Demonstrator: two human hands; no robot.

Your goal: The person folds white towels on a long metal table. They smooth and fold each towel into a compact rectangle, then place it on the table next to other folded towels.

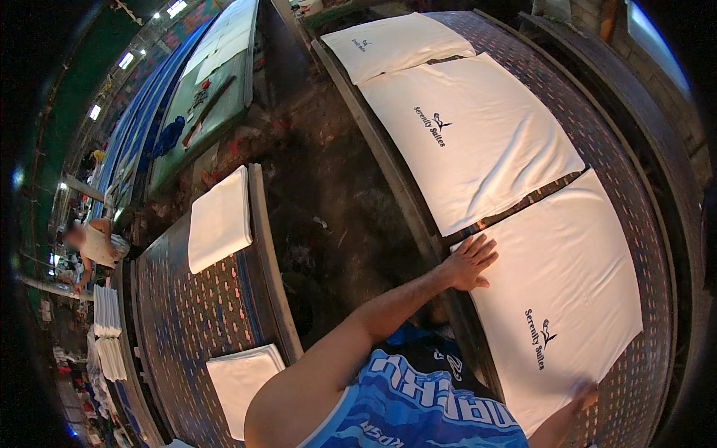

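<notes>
A white cloth panel (575,261) with a dark printed emblem and lettering lies on a long, dark patterned table at my right. My left hand (470,263) rests flat on its upper left corner, fingers spread. At the cloth's lower right edge is my right hand (586,396), smeared by motion, so its grip does not show. Beyond a narrow gap lies a second printed white cloth (485,142), with a few soft creases. A third printed white cloth (396,46) lies at the far end, against the second.
Across a dark aisle (336,201) stands another patterned table (168,299), bearing a folded white cloth stack (222,220) and a second white stack (243,381). Farther off is a long green-topped table (216,97) with a blue cloth (170,136). A person (101,245) stands at far left.
</notes>
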